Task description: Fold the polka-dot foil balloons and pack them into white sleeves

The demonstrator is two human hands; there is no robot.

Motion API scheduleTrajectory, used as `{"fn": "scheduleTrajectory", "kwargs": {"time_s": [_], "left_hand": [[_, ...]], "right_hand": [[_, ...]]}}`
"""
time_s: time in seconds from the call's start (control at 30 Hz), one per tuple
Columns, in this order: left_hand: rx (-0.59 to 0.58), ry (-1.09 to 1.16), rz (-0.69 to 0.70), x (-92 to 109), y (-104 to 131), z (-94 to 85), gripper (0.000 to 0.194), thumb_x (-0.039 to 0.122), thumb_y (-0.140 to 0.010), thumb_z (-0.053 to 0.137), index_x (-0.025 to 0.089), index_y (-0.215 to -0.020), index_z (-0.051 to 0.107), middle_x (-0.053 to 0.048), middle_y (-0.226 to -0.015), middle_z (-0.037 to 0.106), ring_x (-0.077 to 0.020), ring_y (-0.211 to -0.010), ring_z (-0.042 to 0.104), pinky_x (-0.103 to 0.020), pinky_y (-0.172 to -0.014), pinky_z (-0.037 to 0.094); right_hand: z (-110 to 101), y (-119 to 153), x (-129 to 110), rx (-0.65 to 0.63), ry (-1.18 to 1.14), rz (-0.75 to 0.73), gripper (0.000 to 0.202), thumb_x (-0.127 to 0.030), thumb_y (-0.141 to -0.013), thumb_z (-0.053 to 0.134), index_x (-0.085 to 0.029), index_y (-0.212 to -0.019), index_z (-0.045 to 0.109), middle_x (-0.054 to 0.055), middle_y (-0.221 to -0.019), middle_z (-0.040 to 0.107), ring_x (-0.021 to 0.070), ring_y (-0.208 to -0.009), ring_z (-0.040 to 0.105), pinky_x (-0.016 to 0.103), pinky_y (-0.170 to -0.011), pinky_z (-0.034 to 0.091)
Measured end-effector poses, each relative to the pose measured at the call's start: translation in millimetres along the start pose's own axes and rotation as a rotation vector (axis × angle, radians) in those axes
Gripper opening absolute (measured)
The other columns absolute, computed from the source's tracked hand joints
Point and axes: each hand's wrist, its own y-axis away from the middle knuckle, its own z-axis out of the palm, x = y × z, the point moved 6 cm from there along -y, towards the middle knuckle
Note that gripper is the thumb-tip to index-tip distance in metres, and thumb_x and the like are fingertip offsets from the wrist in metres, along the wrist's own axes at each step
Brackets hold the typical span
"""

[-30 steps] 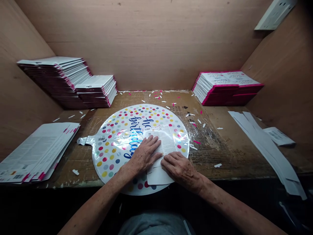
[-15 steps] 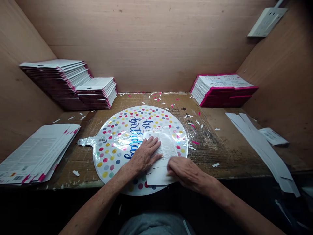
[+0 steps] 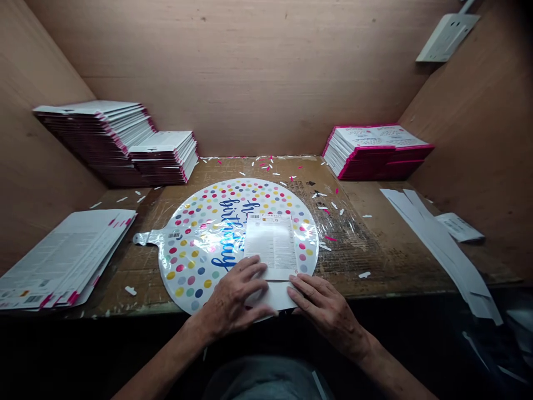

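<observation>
A flat round foil balloon [image 3: 191, 266] with coloured dots and blue "birthday" lettering lies on the bench, its neck to the left. On its right half rests a white printed card sleeve [image 3: 272, 244], a blank flap at its near end. My left hand [image 3: 237, 294] is open, fingers spread over the sleeve's lower left edge and flap. My right hand [image 3: 327, 308] lays outstretched fingertips on the right edge by the flap. Its thumb is partly hidden, and I see nothing gripped in either hand.
Stacks of pink-edged card sleeves stand at the back left [image 3: 125, 150] and back right [image 3: 375, 155]. More printed sleeves [image 3: 62, 255] lie at the left. White paper strips [image 3: 441, 250] and a small white packet [image 3: 460, 226] are at right. Paper scraps [image 3: 328, 239] litter the cardboard-covered bench [image 3: 375, 255].
My left hand has slid down toward the near edge, uncovering the printed panel. My right hand has gone from a curled fist on the flap to outstretched fingers at its right edge.
</observation>
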Motion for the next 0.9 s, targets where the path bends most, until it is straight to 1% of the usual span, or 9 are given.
{"fn": "scheduleTrajectory", "kwargs": {"time_s": [0.1,0.23,0.37,0.47,0.53,0.63,0.7,0.77,0.9], "left_hand": [[-0.087,0.009,-0.035,3,16,0.8,0.056,0.060,-0.072,0.073,0.020,-0.112,0.066,-0.017,-0.139,0.054,-0.0355,-0.138,0.041,-0.055,-0.109,0.041],[-0.068,0.018,-0.094,-1,16,2.4,0.030,0.044,-0.089,0.061,0.024,-0.109,0.069,-0.012,-0.141,0.053,-0.0316,-0.140,0.038,-0.052,-0.109,0.042],[0.082,0.000,-0.235,-4,4,5.2,0.028,0.031,-0.097,0.048,0.022,-0.082,0.071,-0.007,-0.119,0.066,-0.0282,-0.134,0.047,-0.046,-0.106,0.046],[0.249,-0.108,-0.395,-9,-1,6.7,0.022,0.035,-0.092,0.056,0.020,-0.079,0.063,-0.010,-0.105,0.067,-0.0292,-0.116,0.059,-0.046,-0.097,0.051],[0.301,-0.210,-0.473,-12,-2,9.9,0.019,0.038,-0.088,0.061,0.019,-0.091,0.060,-0.012,-0.109,0.066,-0.0303,-0.109,0.061,-0.047,-0.092,0.052],[0.309,-0.280,-0.484,-14,-2,14.9,0.023,0.039,-0.088,0.062,0.021,-0.100,0.056,-0.014,-0.116,0.063,-0.0316,-0.112,0.060,-0.048,-0.091,0.051],[0.337,-0.236,-0.467,-11,-1,13.3,0.026,0.042,-0.087,0.062,0.021,-0.101,0.056,-0.013,-0.116,0.064,-0.0310,-0.112,0.060,-0.048,-0.092,0.050],[0.409,-0.137,-0.488,-7,4,5.9,0.029,0.046,-0.087,0.061,0.021,-0.099,0.057,-0.011,-0.110,0.065,-0.0290,-0.106,0.062,-0.045,-0.089,0.051],[0.445,0.197,-0.757,-2,20,-4.4,0.035,0.055,-0.081,0.063,0.021,-0.081,0.057,-0.004,-0.077,0.065,-0.0209,-0.071,0.065,-0.033,-0.064,0.054]], "right_hand": [[-5,-1,5,0.028,-0.090,-0.003,0.029,-0.030,-0.097,0.055,-0.019,-0.121,0.064,0.012,-0.122,0.068,0.0236,-0.120,0.057,0.043,-0.094,0.053],[-9,-11,17,0.036,-0.274,0.157,0.017,-0.025,-0.098,0.053,-0.020,-0.104,0.068,0.007,-0.107,0.073,0.0205,-0.104,0.064,0.039,-0.088,0.054],[-3,-23,24,0.061,-0.366,0.389,0.021,-0.021,-0.098,0.050,-0.020,-0.085,0.066,0.004,-0.087,0.071,0.0173,-0.085,0.065,0.032,-0.078,0.054],[0,-27,25,0.122,-0.174,0.492,0.021,-0.028,-0.098,0.050,-0.019,-0.088,0.067,0.008,-0.091,0.071,0.0211,-0.088,0.064,0.036,-0.078,0.053],[3,-28,19,0.122,-0.001,0.438,0.028,-0.034,-0.099,0.048,-0.014,-0.105,0.066,0.016,-0.112,0.068,0.0274,-0.104,0.062,0.043,-0.086,0.051],[8,-20,2,0.007,0.065,0.169,0.048,-0.043,-0.099,0.046,-0.008,-0.130,0.057,0.020,-0.135,0.057,0.0316,-0.125,0.051,0.050,-0.099,0.046],[4,-6,-2,-0.026,0.036,0.043,0.044,-0.036,-0.099,0.049,-0.010,-0.133,0.055,0.016,-0.133,0.060,0.0273,-0.124,0.053,0.045,-0.100,0.047],[-10,8,1,0.024,0.013,0.016,0.035,-0.021,-0.099,0.049,-0.015,-0.132,0.057,0.011,-0.125,0.067,0.0220,-0.115,0.060,0.039,-0.095,0.050],[-40,10,11,0.235,-0.047,0.126,0.038,-0.007,-0.094,0.053,-0.020,-0.129,0.060,0.007,-0.110,0.073,0.0193,-0.101,0.067,0.035,-0.084,0.055]]}}
